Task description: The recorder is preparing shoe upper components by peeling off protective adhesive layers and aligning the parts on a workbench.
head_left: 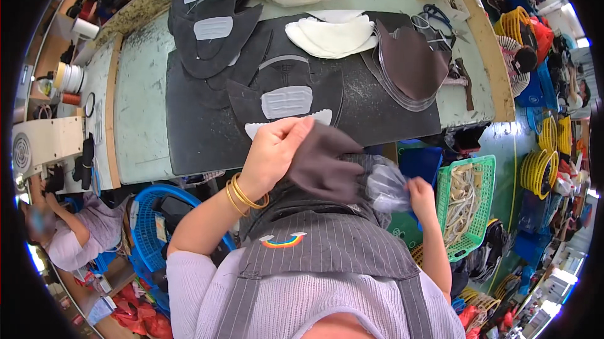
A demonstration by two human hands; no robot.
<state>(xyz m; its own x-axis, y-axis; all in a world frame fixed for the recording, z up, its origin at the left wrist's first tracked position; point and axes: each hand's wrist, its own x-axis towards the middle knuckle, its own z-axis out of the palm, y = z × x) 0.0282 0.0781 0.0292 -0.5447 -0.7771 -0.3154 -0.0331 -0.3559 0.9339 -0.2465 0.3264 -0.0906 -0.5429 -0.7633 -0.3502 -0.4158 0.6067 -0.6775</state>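
Handling a loose dark brown piece (324,166) is, as I judge it, the step in hand; the piece sits at the centre of the frame, creased and hanging, in front of the lower edge of the black mat (371,115); my left hand (270,150) has its thumb and fingers pinched together on the piece's upper left corner, with no gap that I can see between them. My right hand (423,199), right of centre and lower down, has its fingers curled in beside some crumpled clear plastic (385,185); they look partly closed at its edge, but (the blur is against me here) I cannot tell whether they grip it, nor whether the plastic is joined to the brown piece.

Just above the left hand lies a black cut piece with a grey patch (330,90), and a white toothed strip (323,116) at its lower edge; a stack of dark brown pieces (415,65) lies at upper right. To my mind the next move calls for a firm left pinch, the plastic kept well apart, and the creases opened out flat; a folded edge would be the likeliest trouble.
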